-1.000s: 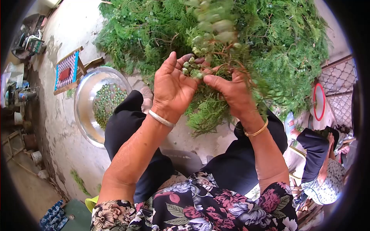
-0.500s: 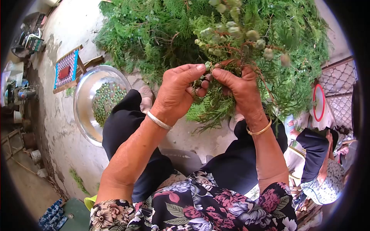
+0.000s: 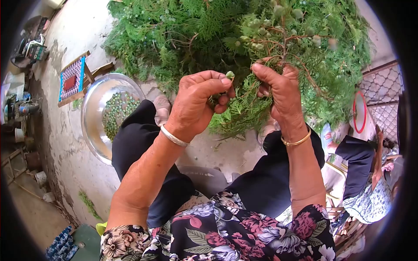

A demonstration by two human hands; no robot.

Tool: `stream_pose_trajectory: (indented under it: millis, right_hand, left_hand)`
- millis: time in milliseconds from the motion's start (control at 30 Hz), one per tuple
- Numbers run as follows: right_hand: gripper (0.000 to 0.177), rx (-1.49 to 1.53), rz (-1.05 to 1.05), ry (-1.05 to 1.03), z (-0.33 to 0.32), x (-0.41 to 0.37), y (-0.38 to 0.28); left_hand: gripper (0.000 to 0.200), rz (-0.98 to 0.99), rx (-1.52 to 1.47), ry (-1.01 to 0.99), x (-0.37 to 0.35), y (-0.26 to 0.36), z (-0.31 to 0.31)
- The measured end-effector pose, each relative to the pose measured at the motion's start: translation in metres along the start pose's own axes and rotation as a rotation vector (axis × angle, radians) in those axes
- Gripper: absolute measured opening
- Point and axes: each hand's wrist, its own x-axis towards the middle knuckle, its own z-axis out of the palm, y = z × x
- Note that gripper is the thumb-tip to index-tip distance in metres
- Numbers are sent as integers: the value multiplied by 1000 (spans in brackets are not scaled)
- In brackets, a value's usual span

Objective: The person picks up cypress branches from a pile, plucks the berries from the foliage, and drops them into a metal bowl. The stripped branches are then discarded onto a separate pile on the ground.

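Between the thumb and fingers of my left hand (image 3: pixel 202 98) is a small green cone (image 3: pixel 230 75), pinched at the fingertips; darker bits show under the curled fingers. My right hand (image 3: pixel 281 93) is closed round the stem of a leafy conifer branch (image 3: pixel 285 41), which rises above the fist and carries several pale green cones. Some of its foliage hangs down between the two hands. A narrow gap separates the left fingertips from the right thumb. Beyond both hands lies a big heap of cut green conifer branches (image 3: pixel 174 39).
A wide metal basin (image 3: pixel 91 126) holding many green cones stands by my left knee. Behind it is a small woven stool (image 3: pixel 72 81). At the right sits another person (image 3: pixel 357 165), near a red-rimmed round object (image 3: pixel 359 112) and a lattice fence (image 3: pixel 383 93).
My left hand has come away from the branch with a green cone in its fingertips. My right hand has shifted slightly right with the branch, widening the gap.
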Motion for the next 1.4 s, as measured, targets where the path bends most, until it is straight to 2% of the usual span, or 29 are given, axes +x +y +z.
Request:
stream_pose_trajectory:
  millis: [67,133,267,333,467,533,600,633,667,700,733,767,833,900,967,1000,1067,1133,1167,1200,1267,1333,1400]
  right_hand:
    - [25,-41,14,-48,-1,0,-5]
    - [28,-126,-78,-139,4,-3,-3]
    - [35,-179,-41,-208,12,-9,2]
    - [33,-467,-205,-235,1,-6,16]
    - [27,-446,-3,-255,2,-7,0]
    - [26,-440,49,-258,5,-7,-1]
    - [24,-236,-55,-187,11,-6,2]
    - [24,-236,-55,-187,9,-5,6]
    - [21,-435,-273,-209,7,-3,14]
    - [20,-535,-383,-224,6,-2,20]
    - [19,-632,-496,-228,5,-2,26]
    - [21,-447,-402,-222,7,-6,32]
    - [20,-186,-211,-156,17,-10,24]
    - [19,-239,-235,-155,20,-11,24]
    - [17,-293,-258,-156,20,-10,27]
    - [21,-338,-322,-230,18,-8,34]
    - [24,-384,-387,-306,13,-4,45]
    - [29,-486,-476,-293,12,-1,51]
    - [31,-647,-464,-256,12,-2,51]
    - [31,-646,-463,-258,12,-2,51]
    - [26,-489,-356,-327,12,-3,44]
    - [21,-393,-305,-351,17,-1,35]
    - [15,-288,-477,-167,20,5,33]
  left_hand:
    - [9,6,-14,7,1,-2,0]
    - [9,16,1,29,2,-5,0]
    - [11,32,38,28,3,-7,2]
    - [11,-16,2,15,2,-4,4]
    - [13,-145,-57,-60,2,2,9]
    - [14,-129,-66,-28,5,-3,6]
    - [15,-114,-72,4,10,-10,1]
    - [16,-107,-187,63,13,-12,-3]
    - [17,-98,-301,122,16,-14,-5]
    - [17,-97,-300,122,19,-14,-7]
    - [18,-103,-419,183,22,-12,-9]
    - [20,-110,-539,244,24,-12,-10]
    - [21,-75,-573,238,27,-17,-14]
    - [23,-42,-607,232,29,-20,-11]
    - [25,-5,-562,250,27,-23,-5]
    - [25,-3,-563,250,24,-23,-9]
    - [26,110,-350,65,20,-30,-25]
    - [25,212,370,235,25,-38,-26]
    - [22,70,-96,143,26,-38,-28]
    - [22,-75,-560,43,27,-37,-27]
    - [24,-83,-562,50,26,-35,-27]
    - [22,93,-610,155,19,-29,-11]
    - [18,117,-536,174,20,-20,-4]
